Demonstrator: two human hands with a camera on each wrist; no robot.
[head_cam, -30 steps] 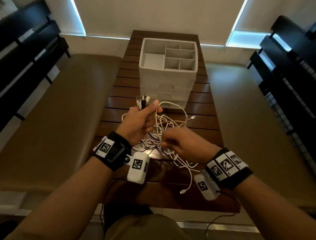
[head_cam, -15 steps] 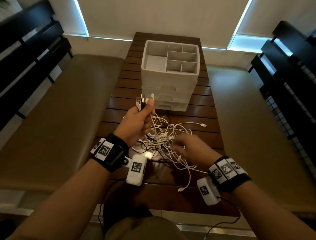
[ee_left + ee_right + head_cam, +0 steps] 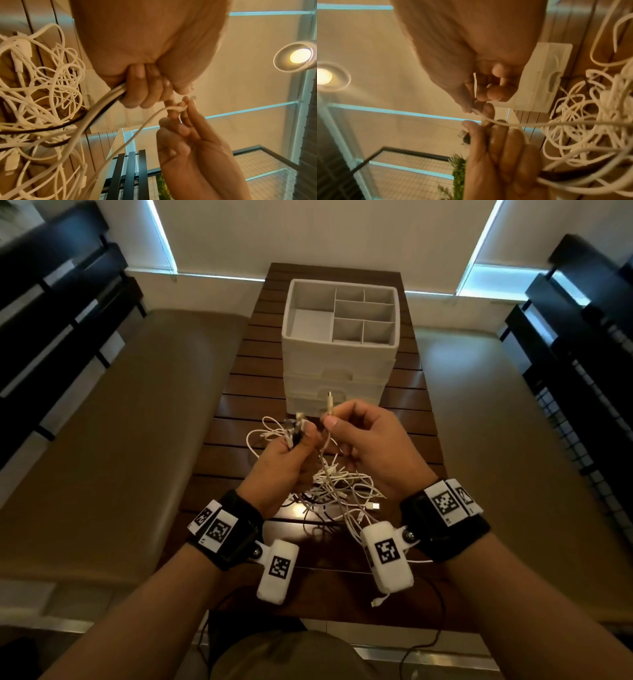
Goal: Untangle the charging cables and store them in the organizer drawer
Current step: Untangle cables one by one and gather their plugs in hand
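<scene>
Pinching one thin white cable end upright in right hand at frame centre; left hand fisted round bunched white charging cables, white plastic drawer organizer above.

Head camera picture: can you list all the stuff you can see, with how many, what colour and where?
Cable tangle: many white, at least one black, on the table between the hands.
Cable end: one, white, pinched upright.
Plug bundle: several, white and black, in the left fist.
Organizer: one, white, drawers shut, mid-table.
Table: one, dark brown slats.
Benches: two, tan, either side.
Left hand: grips the plugs.
Right hand: pinches the cable end.
</scene>
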